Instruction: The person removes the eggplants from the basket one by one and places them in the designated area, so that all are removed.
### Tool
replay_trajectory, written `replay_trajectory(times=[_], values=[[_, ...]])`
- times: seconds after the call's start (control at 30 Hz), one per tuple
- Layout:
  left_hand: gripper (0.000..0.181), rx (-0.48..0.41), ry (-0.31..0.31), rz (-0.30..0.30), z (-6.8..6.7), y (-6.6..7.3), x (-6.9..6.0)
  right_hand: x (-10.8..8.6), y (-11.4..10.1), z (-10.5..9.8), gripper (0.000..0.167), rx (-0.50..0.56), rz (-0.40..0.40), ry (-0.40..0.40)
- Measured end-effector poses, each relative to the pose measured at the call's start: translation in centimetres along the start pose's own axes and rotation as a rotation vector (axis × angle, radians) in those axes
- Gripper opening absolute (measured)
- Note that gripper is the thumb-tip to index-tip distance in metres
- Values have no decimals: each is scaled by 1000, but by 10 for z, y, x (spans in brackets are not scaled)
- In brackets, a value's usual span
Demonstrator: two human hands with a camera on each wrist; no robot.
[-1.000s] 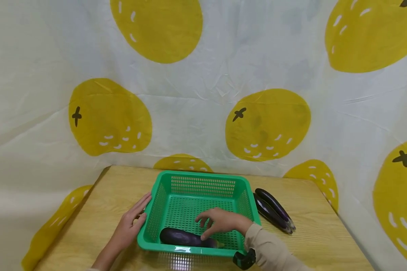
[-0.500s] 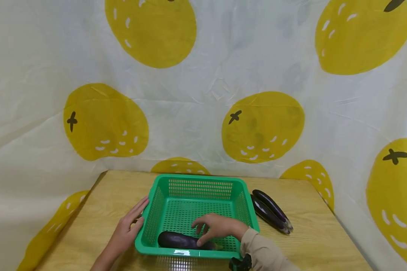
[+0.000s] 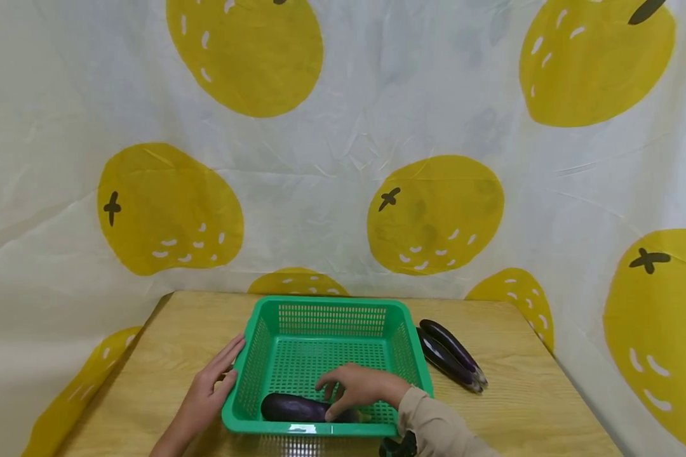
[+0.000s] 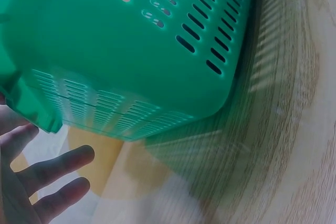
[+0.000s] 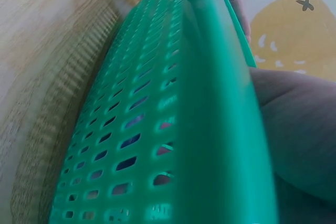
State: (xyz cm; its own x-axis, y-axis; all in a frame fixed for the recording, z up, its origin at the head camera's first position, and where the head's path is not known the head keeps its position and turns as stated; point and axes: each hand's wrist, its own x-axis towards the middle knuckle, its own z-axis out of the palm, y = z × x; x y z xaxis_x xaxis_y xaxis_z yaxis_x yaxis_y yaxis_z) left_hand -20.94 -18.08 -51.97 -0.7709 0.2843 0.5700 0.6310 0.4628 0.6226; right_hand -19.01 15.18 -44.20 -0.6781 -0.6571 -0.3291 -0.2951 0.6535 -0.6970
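A green plastic basket (image 3: pixel 326 429) with slotted sides stands on the table. Inside, along its near wall, lies a dark purple eggplant (image 3: pixel 294 407), its stem end toward the right. My right hand (image 3: pixel 361 386) reaches over the basket's right side; its thumb touches the eggplant, while the other fingers bend loosely above its far side. Against the basket's left rim rests my left hand (image 3: pixel 207 392), fingers extended. The left wrist view shows spread fingers (image 4: pixel 55 169) of that hand beside the basket's outer wall. In the right wrist view the basket wall hides most of the eggplant.
Two more eggplants (image 3: pixel 450 355) lie side by side on the wooden table (image 3: pixel 526 387), just right of the basket. Behind the table hangs a pale cloth (image 3: pixel 309 209) printed with yellow fruit. A black wrist device (image 3: pixel 398 444) sits near the basket's front right corner.
The head view has shifted a little, so everything appears slightly farther left. Both hands keep nearly the same places on the basket and the eggplant.
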Motion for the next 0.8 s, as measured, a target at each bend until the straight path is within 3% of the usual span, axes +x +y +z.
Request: replay_trajectory(times=[0.3, 0.53, 0.8], values=[[46, -20, -17, -31, -1, 2, 0, 5, 4, 3, 38, 2, 35, -13], [46, -30, -22, -47, -1, 4, 0, 10, 3, 9, 35, -89, 59, -17], [48, -32, -1, -10, -1, 4, 0, 16, 3, 13, 34, -182, 50, -1]])
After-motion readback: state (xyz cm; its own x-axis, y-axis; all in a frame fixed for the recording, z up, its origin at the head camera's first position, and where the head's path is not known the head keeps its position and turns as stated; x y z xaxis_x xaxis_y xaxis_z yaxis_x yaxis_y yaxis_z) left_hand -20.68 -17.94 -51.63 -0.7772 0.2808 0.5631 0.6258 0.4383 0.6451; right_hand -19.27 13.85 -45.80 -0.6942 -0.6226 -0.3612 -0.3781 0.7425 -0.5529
